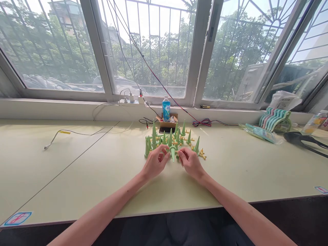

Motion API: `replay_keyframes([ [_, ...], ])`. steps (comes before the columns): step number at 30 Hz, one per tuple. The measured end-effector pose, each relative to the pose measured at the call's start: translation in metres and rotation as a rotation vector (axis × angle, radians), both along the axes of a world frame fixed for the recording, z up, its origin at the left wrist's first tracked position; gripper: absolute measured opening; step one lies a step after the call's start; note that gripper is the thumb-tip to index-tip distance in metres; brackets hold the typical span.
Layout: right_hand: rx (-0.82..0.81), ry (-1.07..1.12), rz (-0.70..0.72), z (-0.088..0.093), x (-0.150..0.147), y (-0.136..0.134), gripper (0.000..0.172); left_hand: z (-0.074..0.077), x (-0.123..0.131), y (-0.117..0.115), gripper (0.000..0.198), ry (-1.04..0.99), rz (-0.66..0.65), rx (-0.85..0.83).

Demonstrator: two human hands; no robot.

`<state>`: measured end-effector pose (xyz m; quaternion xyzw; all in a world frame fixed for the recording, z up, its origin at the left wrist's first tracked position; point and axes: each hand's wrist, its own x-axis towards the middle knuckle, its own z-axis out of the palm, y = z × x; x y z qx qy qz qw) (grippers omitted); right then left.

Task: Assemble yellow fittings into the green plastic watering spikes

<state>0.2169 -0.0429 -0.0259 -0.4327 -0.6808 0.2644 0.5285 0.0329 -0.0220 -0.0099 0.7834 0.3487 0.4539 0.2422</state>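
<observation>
A green plastic watering spike (173,154) hangs point down between my hands, just above the table. My left hand (155,160) is closed on its wide end from the left, with thumb and forefinger at the collar. From the right, my right hand (191,163) pinches a small yellow valve (178,152) at the side of the spike. Whether the valve sits inside the spike I cannot tell. Behind my hands several green spikes (154,133) stand point up, with yellow valves among them. More loose yellow valves (202,154) lie to the right of my right hand.
A blue-liquid bottle (166,108) stands at a small cardboard box (167,125) behind the spikes. A white cable (84,134) crosses the table on the left, and a coiled dark cable (202,122) lies at the back. Hangers (275,119) and a black strap (307,139) are at right.
</observation>
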Motion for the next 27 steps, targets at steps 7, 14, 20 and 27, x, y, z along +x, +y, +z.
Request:
replay_keyframes([
  [7, 0.061, -0.073, 0.004, 0.0004, 0.0008, -0.0013, 0.03, 0.0061, 0.001, -0.0009, 0.03, -0.097, -0.049, -0.259],
  [14, 0.14, -0.154, 0.006, -0.0024, 0.0012, 0.0004, 0.031, 0.0096, 0.0026, -0.003, 0.033, -0.193, -0.17, -0.396],
  [20, 0.16, -0.173, 0.037, -0.0038, 0.0013, 0.0001, 0.03, 0.0064, 0.0014, -0.0019, 0.03, -0.167, -0.203, -0.413],
  [27, 0.09, -0.154, 0.062, -0.0012, 0.0003, -0.0025, 0.031, 0.0038, -0.0015, -0.0005, 0.028, -0.151, -0.221, -0.379],
])
